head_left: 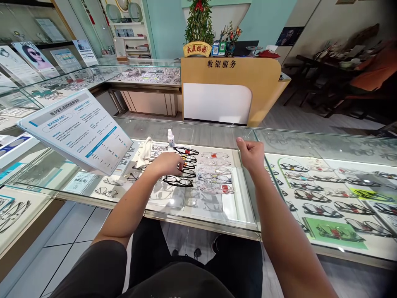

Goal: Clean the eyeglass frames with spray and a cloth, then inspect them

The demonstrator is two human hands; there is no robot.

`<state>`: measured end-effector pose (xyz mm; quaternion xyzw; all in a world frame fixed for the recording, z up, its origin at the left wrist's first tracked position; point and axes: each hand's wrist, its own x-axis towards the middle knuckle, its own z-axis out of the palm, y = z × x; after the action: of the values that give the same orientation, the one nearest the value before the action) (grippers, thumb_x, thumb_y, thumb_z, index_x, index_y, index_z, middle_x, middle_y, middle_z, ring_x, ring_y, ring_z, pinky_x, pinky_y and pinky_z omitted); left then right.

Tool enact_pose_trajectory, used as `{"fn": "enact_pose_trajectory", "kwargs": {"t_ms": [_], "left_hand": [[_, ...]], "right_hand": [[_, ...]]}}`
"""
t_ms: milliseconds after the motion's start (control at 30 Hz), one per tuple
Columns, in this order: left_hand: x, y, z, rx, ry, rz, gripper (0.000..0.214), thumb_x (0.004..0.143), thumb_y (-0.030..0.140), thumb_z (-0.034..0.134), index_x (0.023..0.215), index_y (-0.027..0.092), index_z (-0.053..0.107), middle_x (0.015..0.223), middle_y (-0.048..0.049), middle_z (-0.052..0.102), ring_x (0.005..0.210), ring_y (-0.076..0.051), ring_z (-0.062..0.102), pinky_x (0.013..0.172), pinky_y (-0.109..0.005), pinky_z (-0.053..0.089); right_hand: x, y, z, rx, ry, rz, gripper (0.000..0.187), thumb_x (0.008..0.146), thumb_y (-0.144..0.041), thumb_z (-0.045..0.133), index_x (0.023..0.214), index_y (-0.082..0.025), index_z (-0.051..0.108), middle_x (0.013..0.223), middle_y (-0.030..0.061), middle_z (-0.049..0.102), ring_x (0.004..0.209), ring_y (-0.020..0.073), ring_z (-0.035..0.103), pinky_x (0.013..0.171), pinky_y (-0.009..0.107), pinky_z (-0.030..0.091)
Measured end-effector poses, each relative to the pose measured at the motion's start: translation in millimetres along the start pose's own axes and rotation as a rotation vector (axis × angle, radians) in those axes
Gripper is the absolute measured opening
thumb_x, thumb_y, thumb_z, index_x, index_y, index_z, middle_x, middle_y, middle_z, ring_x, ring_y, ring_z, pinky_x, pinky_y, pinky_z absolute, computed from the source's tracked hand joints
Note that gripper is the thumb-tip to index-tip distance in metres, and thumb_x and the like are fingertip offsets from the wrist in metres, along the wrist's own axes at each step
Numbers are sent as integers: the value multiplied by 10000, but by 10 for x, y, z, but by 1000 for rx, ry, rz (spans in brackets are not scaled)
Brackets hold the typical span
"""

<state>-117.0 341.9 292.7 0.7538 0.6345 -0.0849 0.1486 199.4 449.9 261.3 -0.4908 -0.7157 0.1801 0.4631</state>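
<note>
My left hand [167, 164] is over a column of dark-framed eyeglasses on the glass counter. Its fingers curl down onto a black pair of eyeglasses [187, 172] in that column, and the fingertips are partly hidden. Nearest to my body in the same column is another black pair [178, 181]. My right hand [252, 154] is closed in a fist at the right, thumb on top, with nothing visible in it. Between my hands, a second column holds clear and pale-framed eyeglasses [214, 178]. A white cloth [145, 151] and a small white bottle [171, 138] are beyond my left hand.
A tilted printed sign [79, 128] stands on the counter at the left. Under the glass counter [198, 217] and to the right lie several more frames [313, 196]. Across the aisle is a wooden service desk [266, 82] with plants. A person's orange sleeve [376, 68] shows far right.
</note>
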Motion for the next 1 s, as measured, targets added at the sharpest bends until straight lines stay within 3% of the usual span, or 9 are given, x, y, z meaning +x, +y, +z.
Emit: {"fn": "enact_pose_trajectory", "kwargs": {"t_ms": [167,333,433,767,900,1000], "left_hand": [[-16,-57,-19,-16,91,13,198,915,401,729,981,256,847,1033,-58,849,1032,-292,764,799,-329,483],[76,-123,34,4,164,-34,307,964,345,673,1208,252,833,1136,-102,844,1083,-311,775,846,-333,511],[139,-145,77,7,169,-54,328,978,324,669,1251,247,835,1203,-116,847,1127,-311,775,891,-334,527],[180,-153,79,-35,158,8,219,951,334,761,1107,263,897,1172,-74,869,1090,-302,776,828,-323,485],[114,-203,26,-87,196,87,185,948,376,776,1033,268,900,1017,-38,865,954,-261,757,744,-326,407],[93,-242,10,-259,280,157,197,917,419,790,938,246,882,849,-22,814,798,-221,690,709,-328,368]], "right_hand": [[-5,-9,3,18,-10,24,704,969,-746,543,582,-292,169,607,-47,161,603,112,173,600,363,139],[-4,-3,16,63,-15,28,688,977,-712,552,590,-296,164,604,-55,153,610,114,162,604,357,127],[-8,15,26,80,-13,17,662,978,-675,553,593,-301,166,613,-59,151,618,117,161,612,357,126],[-42,16,38,140,-64,-82,660,972,-717,533,612,-280,194,623,-45,173,623,118,169,633,364,124],[-37,45,58,169,-84,-65,697,961,-765,557,614,-273,204,629,-40,182,624,120,175,634,363,122],[-29,99,86,181,-82,-42,734,969,-821,532,611,-277,194,624,-42,171,622,121,163,626,360,118]]}}
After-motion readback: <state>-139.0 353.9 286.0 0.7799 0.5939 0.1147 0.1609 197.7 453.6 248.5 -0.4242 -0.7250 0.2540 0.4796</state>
